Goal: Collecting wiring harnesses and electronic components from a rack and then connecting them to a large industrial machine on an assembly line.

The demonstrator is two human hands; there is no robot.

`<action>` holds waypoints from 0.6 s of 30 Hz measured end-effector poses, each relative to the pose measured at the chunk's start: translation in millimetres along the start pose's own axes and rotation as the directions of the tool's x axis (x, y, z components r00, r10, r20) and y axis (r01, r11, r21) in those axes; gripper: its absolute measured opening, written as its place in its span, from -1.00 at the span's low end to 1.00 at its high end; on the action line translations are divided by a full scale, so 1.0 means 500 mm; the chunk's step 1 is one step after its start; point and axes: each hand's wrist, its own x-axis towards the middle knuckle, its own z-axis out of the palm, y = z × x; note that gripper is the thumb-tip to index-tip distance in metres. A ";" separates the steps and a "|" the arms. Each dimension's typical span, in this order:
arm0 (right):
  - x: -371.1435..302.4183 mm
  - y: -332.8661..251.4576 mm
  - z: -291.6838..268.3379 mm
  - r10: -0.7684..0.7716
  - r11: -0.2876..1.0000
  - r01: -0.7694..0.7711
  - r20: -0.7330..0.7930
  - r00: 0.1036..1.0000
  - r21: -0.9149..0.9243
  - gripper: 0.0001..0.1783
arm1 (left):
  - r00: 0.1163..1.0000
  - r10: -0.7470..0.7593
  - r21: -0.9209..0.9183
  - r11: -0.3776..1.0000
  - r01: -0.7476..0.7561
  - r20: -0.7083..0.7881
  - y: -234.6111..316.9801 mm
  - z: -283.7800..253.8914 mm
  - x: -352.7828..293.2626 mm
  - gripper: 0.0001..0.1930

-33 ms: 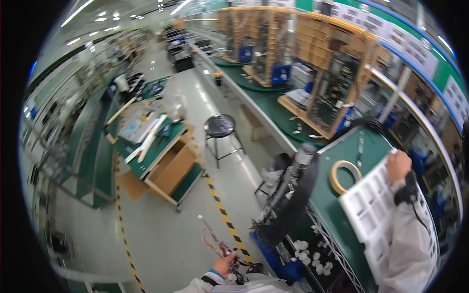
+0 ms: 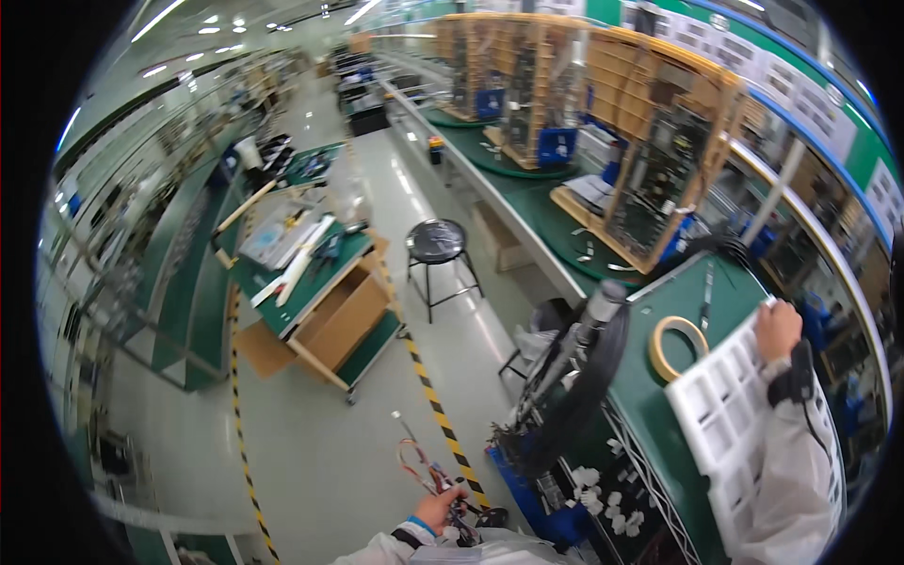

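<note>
Rnd blk stool nr ctr, grn-topped cart w/ open brn cardbd box at 9 o'clock, yel/blk striped floor tape at 6, tan wood-framed rack at 2.

"What's on the green bench top?"

"A roll of tan tape, lying flat, and a slim grey tool beyond it. A white compartmented tray overlaps the right side; I can't tell whether it lies flat."

"And the grey floor?"

"Yellow-and-black striped tape, a round black stool, and a wheeled cart whose green top carries long white strips."
</note>
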 end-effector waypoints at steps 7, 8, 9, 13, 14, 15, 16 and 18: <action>0.008 -0.107 -0.081 0.217 0.886 -0.194 -0.008 0.976 0.420 -0.74 | 0.998 0.038 -0.002 0.999 -0.039 -0.050 0.006 -0.009 -0.031 -0.73; 0.002 -0.083 -0.096 0.213 0.877 -0.166 -0.054 0.976 0.450 -0.74 | 0.999 0.033 0.028 0.999 -0.033 -0.017 0.010 -0.004 -0.028 -0.73; 0.003 -0.081 -0.130 0.176 0.879 -0.100 -0.122 0.977 0.465 -0.74 | 0.999 0.050 -0.002 0.999 -0.050 0.008 -0.009 -0.020 0.004 -0.75; 0.055 -0.157 -0.188 0.085 0.879 -0.082 0.017 0.996 0.469 -0.77 | 0.993 0.075 -0.087 0.993 -0.083 -0.091 -0.009 -0.068 0.013 -0.82; 0.059 -0.136 -0.237 0.077 0.877 -0.098 0.065 0.995 0.471 -0.81 | 0.991 0.115 -0.033 0.993 -0.118 -0.067 -0.003 -0.065 0.028 -0.81; 0.057 -0.113 -0.251 0.093 0.842 -0.087 0.015 0.996 0.533 -0.84 | 0.993 0.111 -0.038 0.993 -0.113 -0.038 0.006 -0.061 0.019 -0.79; 0.061 -0.085 -0.305 0.062 0.747 -0.160 0.172 0.983 0.646 -0.82 | 0.996 0.085 -0.073 0.994 -0.084 0.012 0.011 -0.057 0.014 -0.78; 0.033 -0.029 -0.474 -0.055 0.622 -0.331 0.461 0.886 0.709 -0.80 | 0.999 0.007 0.237 0.971 -0.016 0.036 0.009 -0.102 0.062 -0.61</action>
